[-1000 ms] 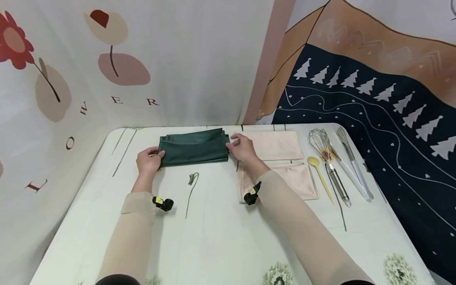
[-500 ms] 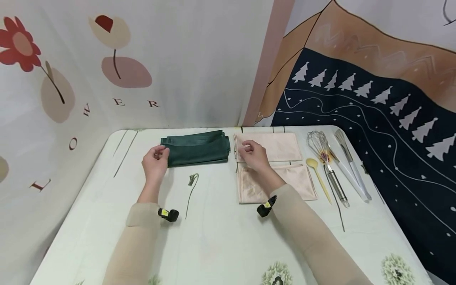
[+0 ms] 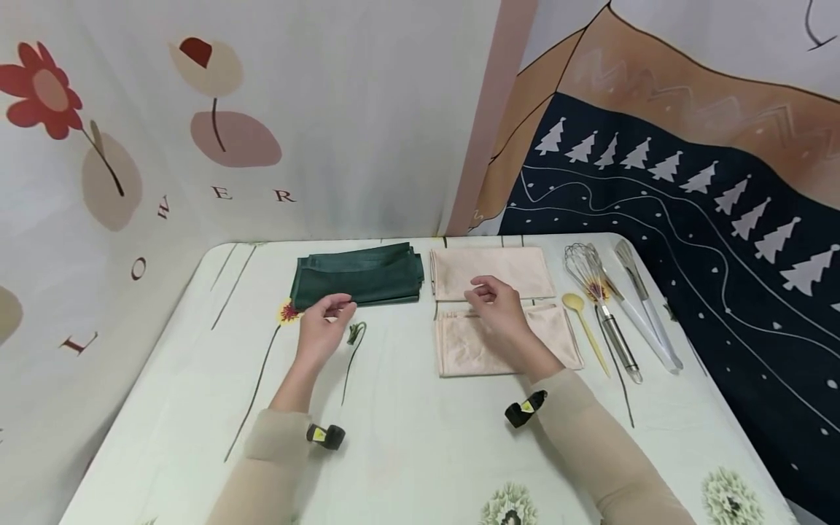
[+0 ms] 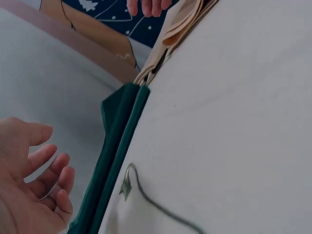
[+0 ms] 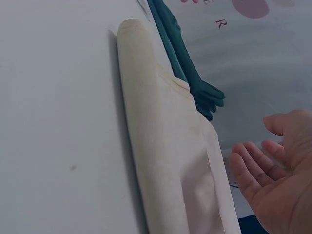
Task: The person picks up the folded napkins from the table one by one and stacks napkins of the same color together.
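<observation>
A folded dark green cloth lies at the back left of the table. My left hand hovers near its front edge with loosely bent fingers and nothing in them; the left wrist view shows the same hand beside the green folds. Two folded pale pink cloths lie to the right, one behind the other. Over them is my right hand, fingers relaxed and holding nothing. In the right wrist view that hand appears beside the layered edge of a pink cloth.
Right of the pink cloths lie a yellow spoon, a whisk and two long-handled utensils, one a slotted turner. The tablecloth has printed flowers and stems. Patterned curtains rise behind the table.
Both hands have left the green cloth. My left hand has come forward and right, and my right hand has moved right over the pink cloths. The green cloth stays about where it was.
</observation>
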Motion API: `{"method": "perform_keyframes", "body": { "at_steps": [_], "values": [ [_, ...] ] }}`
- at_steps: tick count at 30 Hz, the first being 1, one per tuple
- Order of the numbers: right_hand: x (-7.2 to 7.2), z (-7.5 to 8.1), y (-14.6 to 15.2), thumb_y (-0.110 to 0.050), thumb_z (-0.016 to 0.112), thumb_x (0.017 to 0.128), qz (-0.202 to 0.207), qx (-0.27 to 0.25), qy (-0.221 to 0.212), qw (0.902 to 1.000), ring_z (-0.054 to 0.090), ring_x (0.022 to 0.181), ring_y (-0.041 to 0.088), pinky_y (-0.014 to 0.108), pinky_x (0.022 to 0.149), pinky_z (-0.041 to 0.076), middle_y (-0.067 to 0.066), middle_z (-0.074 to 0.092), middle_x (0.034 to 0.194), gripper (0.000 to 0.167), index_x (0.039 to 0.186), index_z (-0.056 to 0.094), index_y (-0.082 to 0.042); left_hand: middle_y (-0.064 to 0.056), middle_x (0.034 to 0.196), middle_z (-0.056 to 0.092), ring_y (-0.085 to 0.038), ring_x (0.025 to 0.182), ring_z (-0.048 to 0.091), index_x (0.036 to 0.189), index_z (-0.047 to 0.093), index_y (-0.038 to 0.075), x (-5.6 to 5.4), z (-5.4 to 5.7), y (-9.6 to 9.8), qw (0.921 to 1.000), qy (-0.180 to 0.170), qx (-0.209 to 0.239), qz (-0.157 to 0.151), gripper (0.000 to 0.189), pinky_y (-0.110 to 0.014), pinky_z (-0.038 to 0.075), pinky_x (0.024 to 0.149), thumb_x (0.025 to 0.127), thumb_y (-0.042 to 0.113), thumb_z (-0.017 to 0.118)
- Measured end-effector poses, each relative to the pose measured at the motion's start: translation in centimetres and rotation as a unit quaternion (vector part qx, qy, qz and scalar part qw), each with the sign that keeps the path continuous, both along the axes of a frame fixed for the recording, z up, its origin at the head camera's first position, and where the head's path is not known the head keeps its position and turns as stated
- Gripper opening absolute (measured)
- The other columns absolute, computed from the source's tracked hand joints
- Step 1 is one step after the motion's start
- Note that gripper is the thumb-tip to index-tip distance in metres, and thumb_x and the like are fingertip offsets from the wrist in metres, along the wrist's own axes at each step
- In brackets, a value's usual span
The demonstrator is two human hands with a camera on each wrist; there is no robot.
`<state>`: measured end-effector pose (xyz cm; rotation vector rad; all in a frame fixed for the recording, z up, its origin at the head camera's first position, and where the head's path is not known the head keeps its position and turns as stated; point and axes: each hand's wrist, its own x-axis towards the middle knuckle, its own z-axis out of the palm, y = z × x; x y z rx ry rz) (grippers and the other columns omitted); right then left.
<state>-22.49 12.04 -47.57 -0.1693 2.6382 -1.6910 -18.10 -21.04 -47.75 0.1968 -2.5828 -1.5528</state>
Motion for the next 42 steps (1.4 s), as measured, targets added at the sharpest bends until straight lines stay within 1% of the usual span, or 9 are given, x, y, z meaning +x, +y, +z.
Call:
{"method": "perform_keyframes", "body": {
  "at_steps": [5,12,16,19,22,28,36,39,42],
  "values": [
    [1.2,0.1,1.2,-0.017,0.067,0.099,-0.008,-0.004,0.001,1.0000,0.067,0.099,0.028,0.036,0.088,0.055,0.016,0.069,0.106,0.035,0.128,0.063,0.002,-0.012,0.114,0.068,-0.024,0.102,0.060,0.126,0.066,0.003,0.3,-0.2,1.6,0.9996,-0.007,-0.007,-0.027,0.034,-0.034,0.050,0.082,0.100,0.025,0.066],
    [2.2,-0.6,3.5,-0.019,0.066,0.100,-0.018,-0.006,0.001,0.9998,0.066,0.100,0.028,0.032,0.087,0.055,0.018,0.069,0.111,0.038,0.131,0.060,0.003,-0.011,0.111,0.069,-0.024,0.099,0.063,0.123,0.069,0.003,0.7,-1.3,3.8,0.9986,-0.019,-0.002,-0.049,0.031,-0.037,0.051,0.084,0.099,0.023,0.068],
    [3.0,-0.8,5.1,-0.020,0.066,0.100,-0.034,0.015,0.004,0.9993,0.066,0.101,0.031,0.036,0.089,0.054,0.018,0.069,0.110,0.039,0.131,0.060,0.004,-0.010,0.110,0.069,-0.023,0.100,0.063,0.123,0.069,0.004,1.1,-1.9,5.0,0.9970,-0.028,0.008,-0.072,0.031,-0.038,0.052,0.089,0.098,0.023,0.068],
    [3.5,-0.9,6.1,-0.022,0.065,0.101,-0.040,0.034,0.006,0.9986,0.065,0.102,0.032,0.038,0.090,0.053,0.018,0.069,0.109,0.040,0.131,0.060,0.004,-0.009,0.110,0.070,-0.023,0.100,0.064,0.122,0.070,0.004,1.3,-2.2,5.8,0.9967,-0.026,0.010,-0.077,0.030,-0.038,0.053,0.089,0.098,0.022,0.069],
    [3.8,-1.0,7.1,-0.024,0.065,0.101,-0.051,0.042,0.013,0.9978,0.065,0.099,0.028,0.031,0.088,0.052,0.018,0.070,0.108,0.040,0.130,0.061,0.003,-0.008,0.108,0.070,-0.023,0.099,0.064,0.121,0.070,0.004,1.4,-2.2,6.6,0.9965,-0.023,0.007,-0.080,0.030,-0.039,0.053,0.088,0.098,0.022,0.069],
    [4.5,-1.4,9.1,-0.016,0.068,0.099,-0.080,0.023,0.013,0.9964,0.064,0.081,0.008,0.015,0.072,0.053,0.021,0.069,0.105,0.034,0.125,0.063,0.006,-0.005,0.106,0.068,-0.021,0.098,0.063,0.119,0.071,0.005,1.2,-2.5,8.7,0.9932,-0.019,-0.014,-0.114,0.029,-0.039,0.053,0.088,0.097,0.023,0.069],
    [5.3,-1.5,11.4,-0.017,0.065,0.100,-0.097,0.015,0.017,0.9950,0.064,0.076,0.005,0.017,0.067,0.056,0.022,0.066,0.104,0.035,0.124,0.062,0.008,-0.009,0.108,0.067,-0.024,0.100,0.063,0.119,0.070,0.003,1.3,-3.0,10.6,0.9864,0.002,-0.052,-0.156,0.028,-0.039,0.053,0.089,0.096,0.020,0.071],
    [5.6,-1.5,12.0,-0.018,0.065,0.100,-0.114,0.021,0.025,0.9930,0.062,0.078,0.004,0.016,0.065,0.055,0.023,0.066,0.107,0.035,0.124,0.062,0.008,-0.011,0.111,0.065,-0.025,0.103,0.062,0.121,0.069,0.003,1.4,-2.9,11.1,0.9859,-0.005,-0.054,-0.158,0.030,-0.040,0.053,0.088,0.096,0.020,0.071],
    [6.0,-1.6,12.5,-0.021,0.067,0.099,-0.139,0.052,0.025,0.9885,0.058,0.079,0.003,0.016,0.065,0.051,0.021,0.068,0.109,0.034,0.123,0.065,0.004,-0.011,0.111,0.064,-0.025,0.103,0.061,0.122,0.068,0.002,1.5,-2.8,11.3,0.9865,-0.015,-0.055,-0.153,0.032,-0.041,0.053,0.088,0.095,0.019,0.072]
  ]
}}
